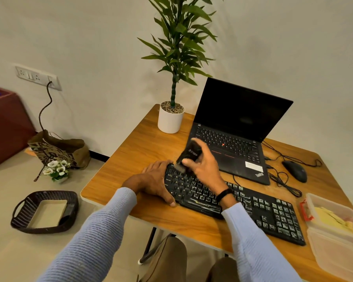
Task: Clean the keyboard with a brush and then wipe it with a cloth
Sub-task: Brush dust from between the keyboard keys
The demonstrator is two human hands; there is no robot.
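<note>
Head view: the brushing step was in hand and the wipe not yet begun. The right grip (204, 167) was closed round the dark brush (189, 154), thumb on one side and fingers wrapped over the back. The bristles pointed down at the top-left rows of the black keyboard (253, 204), touching or just above them; can't tell which.

The keyboard lay across the desk (135, 159) in front of the open laptop (232, 119). The yellow cloth (332, 218) sat in a clear tub (334, 247) at the desk's right edge, well apart from both grips.

To do the step well, prob. best: short strokes along each row w/ the bristle tips in the gaps btwn keys, light pressure, working left to right and flicking dust off the near edge, not toward the laptop.

Pose: the right wrist was bent down and the forearm crossed over the keyboard's middle. The left grip (156, 180) clasped the keyboard's left end, fingers curled over the far corner and thumb on the near edge, steadying it.
</note>
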